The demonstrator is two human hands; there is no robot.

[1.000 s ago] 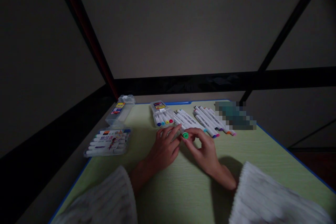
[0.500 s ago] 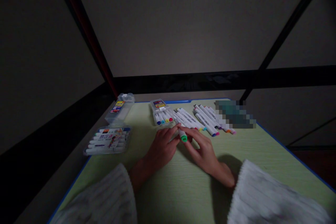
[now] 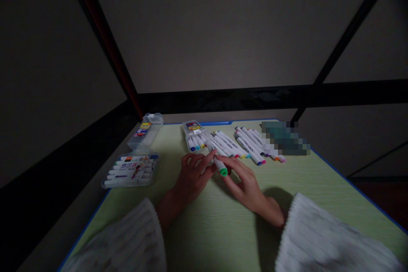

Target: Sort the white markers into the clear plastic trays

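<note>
A white marker (image 3: 219, 165) with a green end cap is held between my two hands over the middle of the table, its green end pointing toward me. My left hand (image 3: 196, 176) pinches it from the left, thumb and index finger near its middle. From the other side, the fingers of my right hand (image 3: 244, 182) close on it near the green end. Just beyond lie loose white markers (image 3: 228, 142) with coloured ends, side by side. A second group of markers (image 3: 251, 144) rests to their right.
An open clear case (image 3: 193, 126) holding several markers stands behind my left hand. At the left edge are a clear plastic case (image 3: 145, 134) and a flat pack of markers (image 3: 132, 171). A blurred dark green object (image 3: 283, 138) lies at the far right of the table (image 3: 318, 195).
The marker has shifted slightly toward me, and more of its white barrel shows. My left hand has moved a little left and down; the right hand is nearly still.
</note>
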